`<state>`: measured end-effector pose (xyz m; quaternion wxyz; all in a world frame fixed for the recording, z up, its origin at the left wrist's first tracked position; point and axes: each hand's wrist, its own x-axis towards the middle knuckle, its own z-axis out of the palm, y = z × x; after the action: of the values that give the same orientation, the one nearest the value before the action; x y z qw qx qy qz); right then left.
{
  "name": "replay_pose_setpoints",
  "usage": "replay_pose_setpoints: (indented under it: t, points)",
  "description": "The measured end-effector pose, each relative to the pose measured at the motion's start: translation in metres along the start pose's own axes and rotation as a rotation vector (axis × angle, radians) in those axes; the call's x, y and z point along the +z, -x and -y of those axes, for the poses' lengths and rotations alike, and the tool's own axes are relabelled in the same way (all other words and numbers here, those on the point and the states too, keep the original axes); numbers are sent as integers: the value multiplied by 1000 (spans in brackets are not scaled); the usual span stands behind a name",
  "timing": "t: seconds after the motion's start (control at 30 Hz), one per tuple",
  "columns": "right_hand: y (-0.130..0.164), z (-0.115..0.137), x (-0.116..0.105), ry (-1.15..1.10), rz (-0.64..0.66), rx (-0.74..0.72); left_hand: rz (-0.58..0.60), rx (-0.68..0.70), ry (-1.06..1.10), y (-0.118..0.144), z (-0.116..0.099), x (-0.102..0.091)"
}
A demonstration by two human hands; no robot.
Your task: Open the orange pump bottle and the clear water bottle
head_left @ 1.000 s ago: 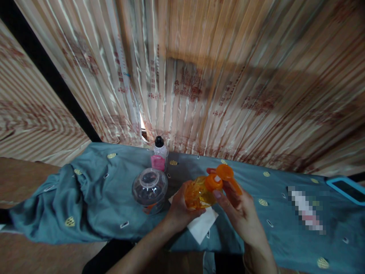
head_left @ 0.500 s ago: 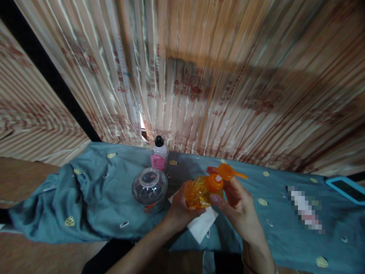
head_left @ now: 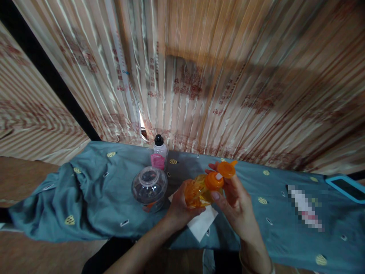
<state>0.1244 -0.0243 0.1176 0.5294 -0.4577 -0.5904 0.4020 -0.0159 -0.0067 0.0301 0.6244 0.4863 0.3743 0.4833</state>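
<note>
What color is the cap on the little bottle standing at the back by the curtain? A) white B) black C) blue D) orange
B: the small bottle with the pink label, standing near the curtain, has a black cap; the orange cap belongs to the orange bottle in the hands.

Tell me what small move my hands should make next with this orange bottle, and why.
Probably tip the orange bottle over the white napkin. The left hand grips its body, the right hand holds the flip lid open, and the spout looks uncovered.
</note>
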Motion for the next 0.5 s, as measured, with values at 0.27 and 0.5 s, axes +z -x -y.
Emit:
replay_pose_setpoints:
  t: [0.27, 0.5]
  points:
    - [-4, -9, 10, -64, -169, 21, -19, 5, -64, 0, 2, -1]
    - [1, 0, 3, 108, -4, 4, -14, -3, 29, 0, -2, 1]
